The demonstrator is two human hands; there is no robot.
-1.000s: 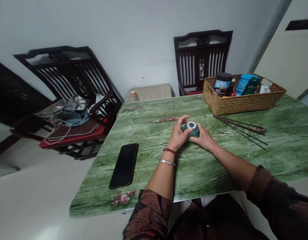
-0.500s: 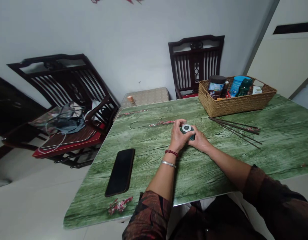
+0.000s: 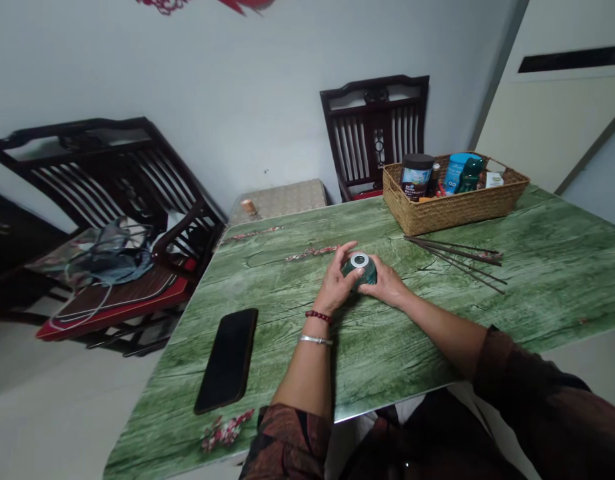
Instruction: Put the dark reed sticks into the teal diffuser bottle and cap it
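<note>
A squat, dark teal glass bottle (image 3: pixel 368 272) with a silver ring around its open mouth stands on the green table (image 3: pixel 387 347). My left hand (image 3: pixel 336 285) is curved around its left side, with the thumb on the glass near the ring and the forefinger raised slightly behind. From the right, my right hand (image 3: pixel 387 283) grips the bottle, thumb in front and fingers around the back. Parts of the glass are covered by my hands. Several thin dark reed sticks (image 3: pixel 457 260) lie fanned out to the right of the bottle.
A woven basket (image 3: pixel 452 217) holding jars and bottles stands at the back right. At the left lies a black phone (image 3: pixel 227 360). Dark wooden chairs stand beyond the table; the left chair (image 3: pixel 137 280) carries bags. An orange-brown cylinder (image 3: pixel 248 207) sits on a low patterned surface behind.
The view has shifted slightly, so things appear farther left. My left fingers have loosened a little around the bottle, and more of its glass shows. Phone, sticks and basket stay in place.
</note>
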